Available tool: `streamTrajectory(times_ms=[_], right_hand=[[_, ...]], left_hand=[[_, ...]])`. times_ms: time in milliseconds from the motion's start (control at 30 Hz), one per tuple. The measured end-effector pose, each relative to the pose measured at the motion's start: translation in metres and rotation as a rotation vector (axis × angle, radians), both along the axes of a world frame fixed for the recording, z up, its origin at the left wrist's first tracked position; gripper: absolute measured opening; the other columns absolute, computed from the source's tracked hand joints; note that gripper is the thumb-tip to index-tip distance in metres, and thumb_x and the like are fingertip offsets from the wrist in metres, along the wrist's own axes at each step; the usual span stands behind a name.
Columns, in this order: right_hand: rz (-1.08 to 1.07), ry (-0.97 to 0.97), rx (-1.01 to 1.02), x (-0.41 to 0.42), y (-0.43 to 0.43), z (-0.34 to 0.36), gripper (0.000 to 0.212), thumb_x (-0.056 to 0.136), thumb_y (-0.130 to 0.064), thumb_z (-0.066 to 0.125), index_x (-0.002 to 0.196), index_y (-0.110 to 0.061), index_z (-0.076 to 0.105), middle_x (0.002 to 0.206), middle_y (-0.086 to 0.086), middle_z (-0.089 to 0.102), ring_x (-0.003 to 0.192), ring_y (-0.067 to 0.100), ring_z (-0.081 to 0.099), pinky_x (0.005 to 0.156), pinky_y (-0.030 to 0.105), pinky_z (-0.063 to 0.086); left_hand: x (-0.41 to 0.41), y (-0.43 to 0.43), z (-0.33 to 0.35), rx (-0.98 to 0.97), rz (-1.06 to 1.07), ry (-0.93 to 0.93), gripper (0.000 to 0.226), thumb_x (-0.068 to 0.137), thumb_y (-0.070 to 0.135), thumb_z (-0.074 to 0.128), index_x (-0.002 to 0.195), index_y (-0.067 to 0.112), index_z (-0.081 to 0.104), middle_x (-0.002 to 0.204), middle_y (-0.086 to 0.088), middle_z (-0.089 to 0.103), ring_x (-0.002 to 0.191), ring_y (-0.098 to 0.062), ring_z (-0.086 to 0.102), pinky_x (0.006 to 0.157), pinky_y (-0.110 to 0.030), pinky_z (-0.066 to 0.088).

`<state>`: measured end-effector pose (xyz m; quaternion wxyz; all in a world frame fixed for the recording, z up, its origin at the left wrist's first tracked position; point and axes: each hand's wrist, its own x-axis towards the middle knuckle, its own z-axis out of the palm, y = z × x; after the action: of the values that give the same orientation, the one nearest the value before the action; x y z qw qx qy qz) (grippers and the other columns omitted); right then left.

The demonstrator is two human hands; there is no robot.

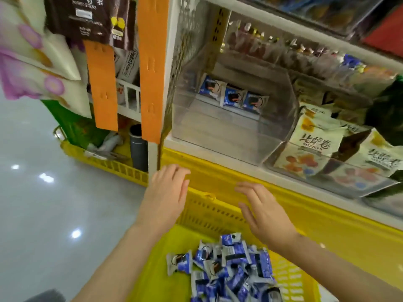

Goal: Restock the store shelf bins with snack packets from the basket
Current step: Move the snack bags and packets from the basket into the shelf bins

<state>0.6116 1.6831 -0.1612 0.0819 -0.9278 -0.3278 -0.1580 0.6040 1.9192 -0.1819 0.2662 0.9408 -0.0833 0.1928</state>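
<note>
The left hand [168, 192] and right hand [261, 210] are being held flat and empty (fingers straight) over the far wall of the basket [209, 212]. The snack packets [229, 269] are being held heaped in it, back below the wrists, nearer the right hand; the clear bin [218, 129] is being faced above.

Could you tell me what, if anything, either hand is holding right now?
Nothing: the left hand and right hand hover open above the yellow basket.

— What kind of place is this?
— A shop, in the snack aisle. Its clear shelf bins [218, 136] hold packaged snacks [316, 142], snack bags [87, 16] hang from orange display strips [152, 68], and a yellow stock basket [209, 212] of blue packets [231, 269] sits below.
</note>
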Motion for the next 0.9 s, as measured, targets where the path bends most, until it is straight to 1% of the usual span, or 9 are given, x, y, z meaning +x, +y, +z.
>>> streamTrajectory(times_ms=[67, 200, 333, 467, 533, 700, 767, 833, 900], right_hand=[[-0.105, 0.241, -0.045, -0.016, -0.008, -0.044, 0.029, 0.095, -0.022, 0.051, 0.123, -0.013, 0.054, 0.122, 0.003, 0.057, 0.113, 0.018, 0.055, 0.093, 0.026, 0.045], [-0.394, 0.672, -0.175, -0.024, -0.036, -0.130, 0.042, 0.101, -0.031, 0.034, 0.141, -0.018, 0.031, 0.140, -0.001, 0.038, 0.123, 0.015, 0.044, 0.100, 0.023, 0.034], [-0.500, 0.918, -0.198, -0.024, -0.049, -0.178, 0.054, 0.097, -0.032, 0.048, 0.144, -0.016, 0.025, 0.148, 0.005, 0.031, 0.130, 0.022, 0.040, 0.104, 0.032, 0.036], [-0.470, 0.949, -0.308, -0.025, -0.052, -0.205, 0.068, 0.090, -0.035, 0.060, 0.144, -0.015, 0.025, 0.151, 0.005, 0.025, 0.136, 0.023, 0.032, 0.107, 0.032, 0.033], [-0.463, 0.885, -0.368, -0.024, -0.053, -0.212, 0.065, 0.090, -0.033, 0.061, 0.142, -0.016, 0.027, 0.150, 0.003, 0.028, 0.134, 0.022, 0.035, 0.105, 0.031, 0.035], [-0.391, 0.717, -0.399, -0.023, -0.047, -0.206, 0.050, 0.095, -0.047, 0.043, 0.136, -0.020, 0.035, 0.135, 0.000, 0.047, 0.124, 0.017, 0.045, 0.096, 0.025, 0.037], [-0.427, 0.791, -0.285, -0.027, -0.042, -0.196, 0.048, 0.097, -0.046, 0.041, 0.136, -0.018, 0.036, 0.125, 0.004, 0.056, 0.109, 0.018, 0.056, 0.082, 0.027, 0.044], [-0.457, 0.924, -0.092, -0.036, -0.035, -0.182, 0.046, 0.097, -0.042, 0.042, 0.135, -0.017, 0.035, 0.107, 0.007, 0.063, 0.085, 0.021, 0.063, 0.066, 0.029, 0.047], [-0.432, 1.028, 0.103, -0.048, -0.026, -0.169, 0.044, 0.097, -0.040, 0.043, 0.133, -0.015, 0.036, 0.110, 0.013, 0.065, 0.086, 0.024, 0.065, 0.071, 0.030, 0.051]], left_hand=[[-0.017, 0.010, -0.033, 0.002, 0.087, 0.181, 0.021, 0.094, 0.015, 0.049, 0.112, 0.010, 0.059, 0.107, -0.009, 0.056, 0.098, -0.028, 0.052, 0.080, -0.037, 0.038], [-0.046, 0.034, -0.090, 0.011, 0.279, 0.519, 0.029, 0.095, 0.019, 0.045, 0.122, 0.009, 0.052, 0.113, -0.016, 0.055, 0.104, -0.035, 0.051, 0.086, -0.043, 0.040], [-0.058, 0.043, -0.112, -0.146, 0.316, 0.641, 0.026, 0.098, 0.029, 0.036, 0.108, 0.008, 0.047, 0.096, -0.019, 0.062, 0.091, -0.038, 0.059, 0.073, -0.042, 0.044], [-0.058, 0.042, -0.117, -0.235, 0.307, 0.578, 0.024, 0.098, 0.030, 0.038, 0.098, 0.007, 0.047, 0.083, -0.017, 0.063, 0.078, -0.036, 0.060, 0.065, -0.040, 0.042], [-0.057, 0.043, -0.117, -0.241, 0.315, 0.568, 0.025, 0.098, 0.030, 0.038, 0.097, 0.007, 0.047, 0.082, -0.017, 0.063, 0.077, -0.036, 0.060, 0.064, -0.040, 0.042], [-0.057, 0.045, -0.119, -0.208, 0.343, 0.602, 0.028, 0.098, 0.034, 0.036, 0.100, 0.008, 0.046, 0.086, -0.017, 0.063, 0.082, -0.037, 0.060, 0.067, -0.041, 0.043], [-0.056, 0.042, -0.117, -0.135, 0.375, 0.641, 0.029, 0.098, 0.033, 0.034, 0.101, 0.007, 0.046, 0.092, -0.019, 0.061, 0.087, -0.039, 0.058, 0.069, -0.041, 0.041], [-0.057, 0.034, -0.110, -0.016, 0.428, 0.574, 0.028, 0.098, 0.027, 0.039, 0.108, 0.004, 0.049, 0.104, -0.020, 0.057, 0.096, -0.039, 0.053, 0.077, -0.043, 0.038], [-0.062, 0.016, -0.102, 0.031, 0.428, 0.423, 0.029, 0.094, 0.018, 0.049, 0.116, 0.001, 0.052, 0.111, -0.020, 0.054, 0.102, -0.038, 0.049, 0.084, -0.045, 0.037]])
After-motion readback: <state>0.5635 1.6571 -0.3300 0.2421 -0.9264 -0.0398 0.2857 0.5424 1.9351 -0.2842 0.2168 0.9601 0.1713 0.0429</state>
